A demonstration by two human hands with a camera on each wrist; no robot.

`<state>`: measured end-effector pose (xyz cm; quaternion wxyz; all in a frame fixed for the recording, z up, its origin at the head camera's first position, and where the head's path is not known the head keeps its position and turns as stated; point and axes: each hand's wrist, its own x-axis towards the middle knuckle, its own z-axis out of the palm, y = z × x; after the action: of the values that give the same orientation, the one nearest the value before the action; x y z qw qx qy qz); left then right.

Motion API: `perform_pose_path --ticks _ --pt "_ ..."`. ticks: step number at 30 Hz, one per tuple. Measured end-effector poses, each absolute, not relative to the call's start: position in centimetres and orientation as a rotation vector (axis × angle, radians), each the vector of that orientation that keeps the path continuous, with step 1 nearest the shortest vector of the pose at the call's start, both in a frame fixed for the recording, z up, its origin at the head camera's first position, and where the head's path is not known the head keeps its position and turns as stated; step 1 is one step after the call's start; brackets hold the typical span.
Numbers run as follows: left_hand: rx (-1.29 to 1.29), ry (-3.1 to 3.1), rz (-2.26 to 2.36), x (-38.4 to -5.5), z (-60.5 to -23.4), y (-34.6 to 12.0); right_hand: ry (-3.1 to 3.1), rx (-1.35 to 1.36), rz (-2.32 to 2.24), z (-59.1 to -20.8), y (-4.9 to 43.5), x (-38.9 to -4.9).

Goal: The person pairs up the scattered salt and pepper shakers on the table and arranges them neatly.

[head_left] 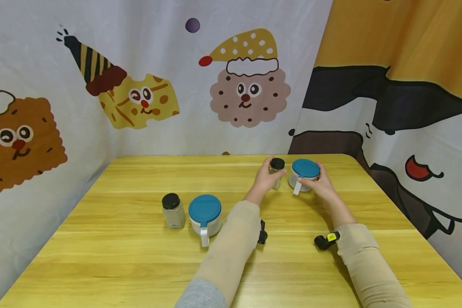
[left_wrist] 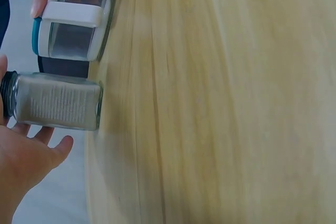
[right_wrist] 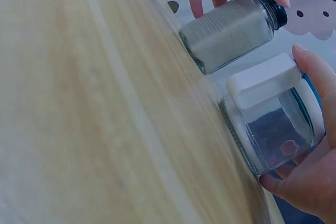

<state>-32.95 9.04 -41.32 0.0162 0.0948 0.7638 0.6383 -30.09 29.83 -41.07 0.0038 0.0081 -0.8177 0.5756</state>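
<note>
At the far side of the table, my left hand (head_left: 264, 179) is curled round a small glass jar (head_left: 276, 181) with a black screw lid, its thumb across the front in the head view. The jar stands upright, fine print on its side in the left wrist view. Just to its right, my right hand (head_left: 320, 183) grips a clear seasoning pot (head_left: 305, 174) with a blue lid and white handle. My right thumb lies by the handle (right_wrist: 262, 82) and the other fingers wrap the far side. A narrow gap separates jar and pot.
Nearer and to the left stand a second black-lidded glass jar (head_left: 173, 214) and a second blue-lidded pot (head_left: 205, 214), close together. The left forearm passes beside that pot. A printed cloth (head_left: 150, 141) hangs behind the wooden table (head_left: 111, 265), close to its far edge.
</note>
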Motion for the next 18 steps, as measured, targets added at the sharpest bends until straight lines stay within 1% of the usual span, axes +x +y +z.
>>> perform_pose_path --ticks 7,18 --pt "0.251 2.364 2.0 -32.9 -41.1 9.4 -2.571 0.023 1.738 -42.7 30.4 -31.0" --pt "0.238 2.405 2.037 -33.2 -40.8 9.8 -2.521 0.007 1.787 -42.5 30.2 -31.0"
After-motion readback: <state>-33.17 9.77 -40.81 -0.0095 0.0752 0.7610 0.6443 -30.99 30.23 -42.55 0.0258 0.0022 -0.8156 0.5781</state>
